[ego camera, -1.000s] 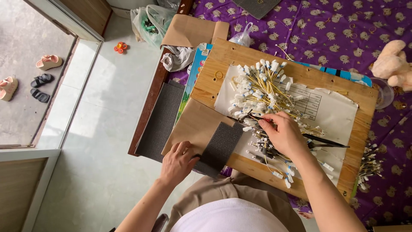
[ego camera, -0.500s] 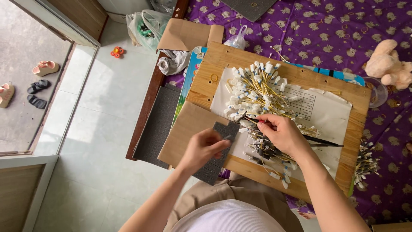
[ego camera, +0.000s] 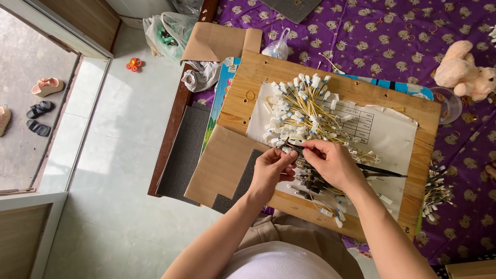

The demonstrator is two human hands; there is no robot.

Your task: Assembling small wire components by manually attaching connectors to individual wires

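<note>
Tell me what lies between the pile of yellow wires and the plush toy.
In the head view, between the pile of yellow wires and the plush toy lie a white printed sheet, the wooden board's edge and a clear bowl.

A white paper sheet (ego camera: pixel 385 132) with a printed black-lined table lies on the wooden board, just beyond the fingertips (ego camera: pixel 289 155) and running to their right. Farther beyond the fingers, off the board's far edge, sit a flattened brown carton (ego camera: pixel 214 41), a small clear bag (ego camera: pixel 278 47) and a larger greenish plastic bag (ego camera: pixel 168 32).
</note>
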